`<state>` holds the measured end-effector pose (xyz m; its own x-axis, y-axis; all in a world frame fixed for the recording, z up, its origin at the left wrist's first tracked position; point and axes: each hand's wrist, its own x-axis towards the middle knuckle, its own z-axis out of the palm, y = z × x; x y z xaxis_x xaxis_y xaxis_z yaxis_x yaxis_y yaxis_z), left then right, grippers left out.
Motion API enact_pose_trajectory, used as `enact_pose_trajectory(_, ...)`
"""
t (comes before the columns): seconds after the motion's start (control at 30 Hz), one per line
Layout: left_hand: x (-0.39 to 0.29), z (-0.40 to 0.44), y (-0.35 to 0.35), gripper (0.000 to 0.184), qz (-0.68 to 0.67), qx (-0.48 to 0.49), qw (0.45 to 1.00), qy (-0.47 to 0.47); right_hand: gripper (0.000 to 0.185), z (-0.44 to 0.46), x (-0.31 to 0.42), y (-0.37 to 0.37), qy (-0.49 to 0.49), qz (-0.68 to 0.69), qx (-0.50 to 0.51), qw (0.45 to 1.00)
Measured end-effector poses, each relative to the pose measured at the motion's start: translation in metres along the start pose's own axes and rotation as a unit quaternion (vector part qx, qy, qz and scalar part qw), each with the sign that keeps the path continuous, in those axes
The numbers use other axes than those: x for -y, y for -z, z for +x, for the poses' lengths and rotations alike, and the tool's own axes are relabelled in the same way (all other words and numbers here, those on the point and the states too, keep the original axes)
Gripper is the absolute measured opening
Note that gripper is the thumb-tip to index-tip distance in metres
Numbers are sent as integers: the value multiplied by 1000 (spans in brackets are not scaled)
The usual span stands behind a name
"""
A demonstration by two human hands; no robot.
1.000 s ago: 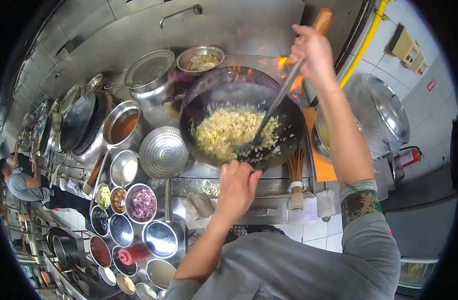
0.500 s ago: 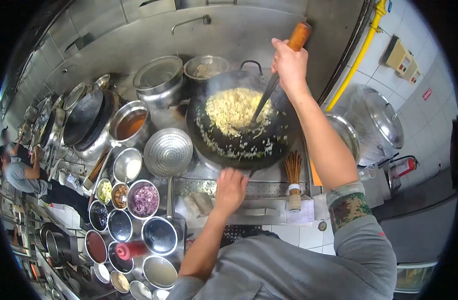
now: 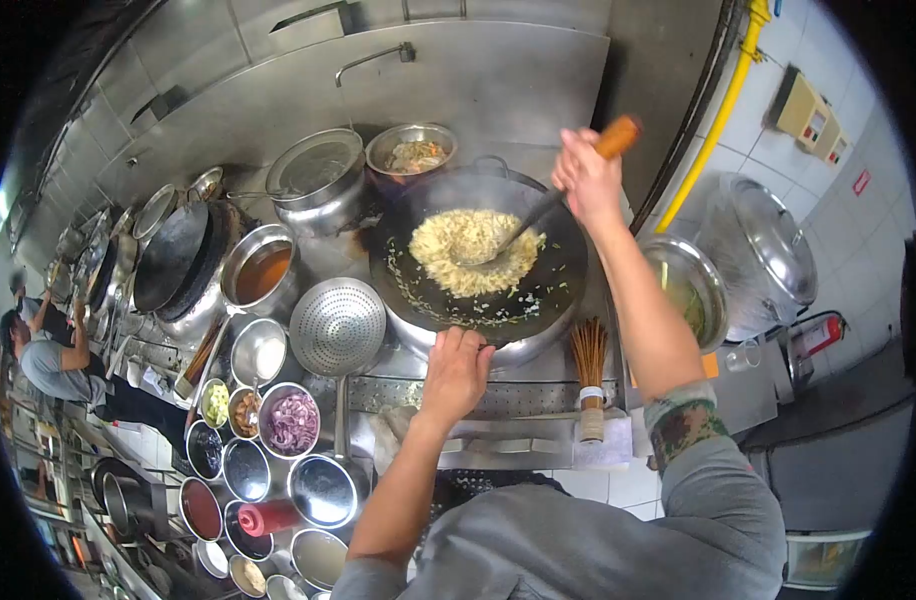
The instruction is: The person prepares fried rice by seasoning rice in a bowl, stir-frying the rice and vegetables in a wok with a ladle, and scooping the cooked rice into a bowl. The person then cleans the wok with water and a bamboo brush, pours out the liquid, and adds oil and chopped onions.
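Observation:
My right hand (image 3: 590, 178) is closed around the shaft of a wok ladle (image 3: 546, 212), just below its wooden end. The ladle's round head presses into a pale yellow heap of food (image 3: 453, 255), which looks like rice with egg. That heap lies in a large black wok (image 3: 548, 290), with chopped white and green bits scattered around it. At the wok's near edge, my left hand (image 3: 456, 372) is closed around the handle or rim; its fingers partly hide which. Left of the wok rests a perforated strainer (image 3: 338, 325).
Small bowls stand at left, among them sliced purple onion (image 3: 290, 420) and a red squeeze bottle (image 3: 268, 517). A pot of brown liquid (image 3: 261, 270) sits behind them. A bamboo brush (image 3: 590, 365) stands right of the wok. A co-worker (image 3: 58, 355) is at far left.
The ladle head has moved left and into the heap, which is now more gathered. The wok sits more level, with its metal ring showing below. My left hand has risen slightly with its near edge.

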<state>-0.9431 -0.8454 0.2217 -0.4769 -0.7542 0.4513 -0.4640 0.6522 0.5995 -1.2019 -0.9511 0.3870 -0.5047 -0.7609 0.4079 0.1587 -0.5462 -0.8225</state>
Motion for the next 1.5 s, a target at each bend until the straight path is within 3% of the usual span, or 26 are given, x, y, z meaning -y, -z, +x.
enact_pose_trajectory(0.07,-1,0,2,19,-3,0,1000,-8,41,23,5,-2,-40,26,76,996)
enact_pose_trajectory(0.2,-24,4,22,25,46,-28,998,-21,38,39,15,-2,23,87,55,994)
enact_pose_trajectory(0.3,-19,12,18,24,4,37,999,-11,37,41,-23,-9,-91,98,57,989)
enact_pose_trajectory(0.43,-33,-11,34,21,31,51,998,-12,37,67,47,-26,-151,29,20,988)
enact_pose_trajectory(0.5,-58,-9,44,18,8,26,1000,8,35,66,66,-18,-161,19,72,984)
enact_pose_trajectory(0.57,-71,7,41,15,4,-33,999,7,35,38,60,-41,-130,-58,41,989)
enact_pose_trajectory(0.63,-38,-6,9,13,13,-30,999,-12,35,13,57,-65,-65,-146,-19,987)
enact_pose_trajectory(0.7,-12,-51,-18,13,31,-7,999,-12,35,2,56,-60,-41,-116,-13,992)
enact_pose_trajectory(0.8,-29,-102,18,19,-33,87,996,-4,35,9,86,-35,-37,-52,-9,998)
enact_pose_trajectory(0.93,-71,-28,59,20,-26,-37,998,-36,29,4,72,-55,-61,-78,-19,995)
enact_pose_trajectory(1.03,-37,-19,13,20,-9,-33,999,-6,24,-19,48,-88,-47,-125,-37,990)
enact_pose_trajectory(1.1,-19,-53,0,19,21,-3,1000,16,29,-18,22,-82,28,-133,-33,990)
enact_pose_trajectory(1.2,-16,-85,20,17,-14,5,1000,-8,39,-12,58,-56,8,-52,66,996)
enact_pose_trajectory(1.33,-17,-27,27,17,6,-31,999,-14,41,0,85,-55,-8,-50,58,997)
enact_pose_trajectory(1.43,11,-4,3,18,16,-25,999,-15,42,4,94,-36,59,-13,70,996)
enact_pose_trajectory(1.5,16,1,0,18,13,-18,1000,-20,39,-2,60,-10,64,28,49,996)
